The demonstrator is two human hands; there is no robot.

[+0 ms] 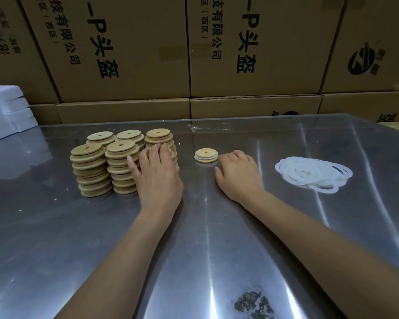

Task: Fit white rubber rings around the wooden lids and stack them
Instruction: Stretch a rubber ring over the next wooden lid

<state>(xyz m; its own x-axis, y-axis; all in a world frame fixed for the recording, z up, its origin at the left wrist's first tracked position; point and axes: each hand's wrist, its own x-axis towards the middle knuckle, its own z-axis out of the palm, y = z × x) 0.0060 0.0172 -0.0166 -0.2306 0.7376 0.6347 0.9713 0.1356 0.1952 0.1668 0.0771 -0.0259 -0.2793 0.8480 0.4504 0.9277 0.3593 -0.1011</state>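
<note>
Clearly the job has barely begun, judging by how the steel table (217, 226) is laid out. Five tall stacks of bare wooden lids (115, 162) stand at the left, none showing a white band that I can make out, so nearly all the stock seems left to do. At the right, well apart from them, lies a loose heap of white rubber rings (313, 174), apparently the waiting supply. Between the two sits the only finished work: a short pile (206, 155) of what looks like two lids with a white ring showing at the edge, the start of the output stack. The left hand (158, 176) rests against the nearest lid stacks, fingers laid over them; whether it has closed on a lid I cannot tell. The right hand (238, 174) lies flat and relaxed on the table just beside the ringed pile, holding nothing.
</note>
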